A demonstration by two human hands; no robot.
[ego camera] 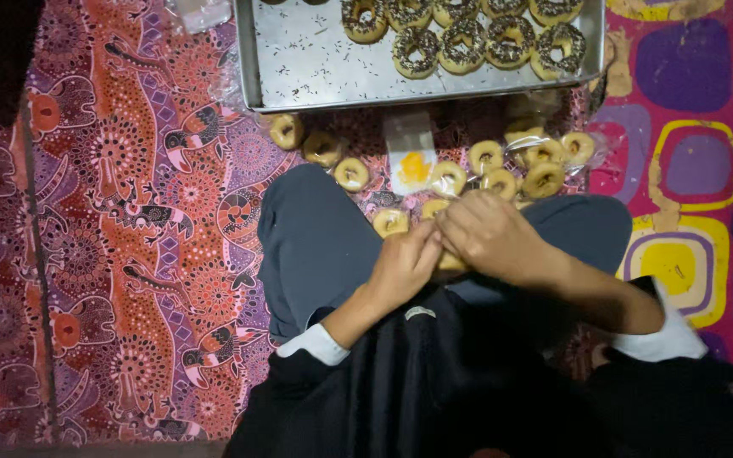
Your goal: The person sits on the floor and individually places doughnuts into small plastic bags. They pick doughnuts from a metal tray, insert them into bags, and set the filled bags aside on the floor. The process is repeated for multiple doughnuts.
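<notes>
Both hands' grip, left hand (402, 265) and right hand (489, 235), together on a bagged doughnut (450, 261)

Both hands (460, 246) hide what they pinch (perhaps a doughnut); the tray (299, 64) is cut off above.

Single head view, straight down, close overhead

a patterned cloth (129, 212) in orange, purple and red covers the floor on one side. beside it lies a bright mat (689, 153) with rounded yellow, purple and pink squares. the light is dim, darkest in one upper corner.
</notes>
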